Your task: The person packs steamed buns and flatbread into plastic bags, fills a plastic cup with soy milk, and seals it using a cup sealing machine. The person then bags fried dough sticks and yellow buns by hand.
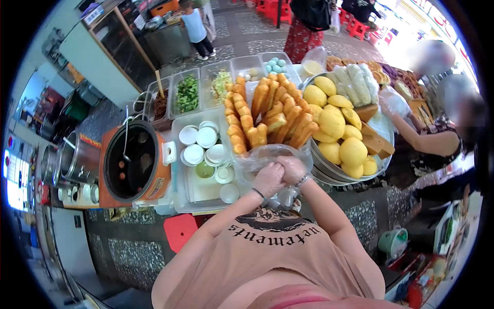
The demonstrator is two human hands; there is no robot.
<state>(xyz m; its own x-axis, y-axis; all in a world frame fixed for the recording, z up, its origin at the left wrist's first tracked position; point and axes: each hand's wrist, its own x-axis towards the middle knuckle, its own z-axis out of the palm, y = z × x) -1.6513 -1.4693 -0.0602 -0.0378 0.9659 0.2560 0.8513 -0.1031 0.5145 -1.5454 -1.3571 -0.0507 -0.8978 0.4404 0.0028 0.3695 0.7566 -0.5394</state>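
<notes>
Both hands wear clear plastic gloves and meet at the front edge of the food stand. My left hand (269,180) has its fingers closed on a clear plastic bag (257,154). Beside it, touching, my right hand (294,169) is closed too, on the same bag's edge. What the bag holds cannot be made out. Just beyond lie fried dough sticks (278,110) in rows. Yellow buns (331,122) fill a round steamer to the right. On the left, small white lidded cups (207,137) sit in a clear tray (190,193).
A dark pot (131,159) with a ladle stands at the left. Tubs of chopped greens (187,93) and eggs (276,65) line the back. A co-worker's gloved hand (394,101) reaches in at the right. A red stool (180,232) is below the counter.
</notes>
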